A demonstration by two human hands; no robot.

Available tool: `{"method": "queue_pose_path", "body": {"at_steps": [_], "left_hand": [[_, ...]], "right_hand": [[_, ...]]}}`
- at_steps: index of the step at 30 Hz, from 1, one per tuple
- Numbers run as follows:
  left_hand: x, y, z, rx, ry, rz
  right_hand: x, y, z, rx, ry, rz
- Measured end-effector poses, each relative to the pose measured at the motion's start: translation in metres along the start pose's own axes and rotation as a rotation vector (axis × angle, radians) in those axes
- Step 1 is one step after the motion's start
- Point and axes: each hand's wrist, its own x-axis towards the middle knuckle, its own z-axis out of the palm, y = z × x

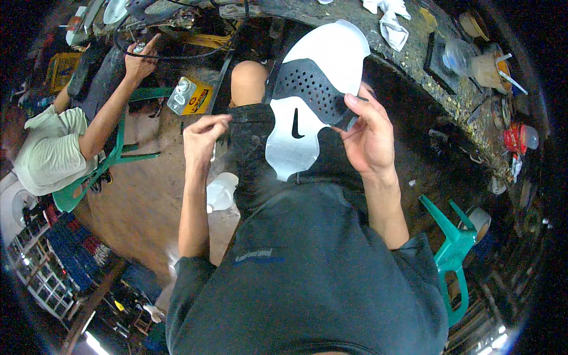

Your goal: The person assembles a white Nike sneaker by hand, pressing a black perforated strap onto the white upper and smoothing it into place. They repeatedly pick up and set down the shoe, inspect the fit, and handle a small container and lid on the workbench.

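Observation:
Above my lap is a shaped white and black sheet piece [307, 89]: a rounded white end, a black perforated band across the middle, and a narrower white end with a dark curved mark. My right hand [370, 139] grips its right edge, thumb on the front and fingers partly hidden behind. To the left, apart from the piece, my left hand [203, 139] is closed with its fingertips pinched together over my dark-clothed thigh. Whatever the pinch may hold is too small to make out.
A worn workbench [414, 56] runs along the far side, with a white cloth [393, 26] and a tub [492, 68] on it. A yellow tin [192, 97] and a white jug [222, 192] stand left. Another person [56, 148] sits there; a green chair [455, 254] stands right.

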Motion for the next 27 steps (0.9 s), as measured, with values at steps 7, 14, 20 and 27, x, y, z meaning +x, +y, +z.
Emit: {"method": "queue_pose_path", "body": {"at_steps": [7,14,20,27], "left_hand": [[-0.021,-0.04,-0.013,-0.141,0.188,-0.187],[-0.022,0.008,0.017,-0.487,0.169,-0.063],[-0.021,0.047,0.028,-0.492,0.125,-0.005],[-0.023,0.034,0.025,-0.619,0.032,0.027]], "right_hand": [[0.001,0.002,0.0,-0.001,-0.013,0.026],[0.003,0.002,-0.001,-0.039,0.008,0.069],[-0.001,0.002,-0.005,-0.091,0.06,0.009],[-0.001,0.001,-0.011,-0.031,0.055,0.016]]}}
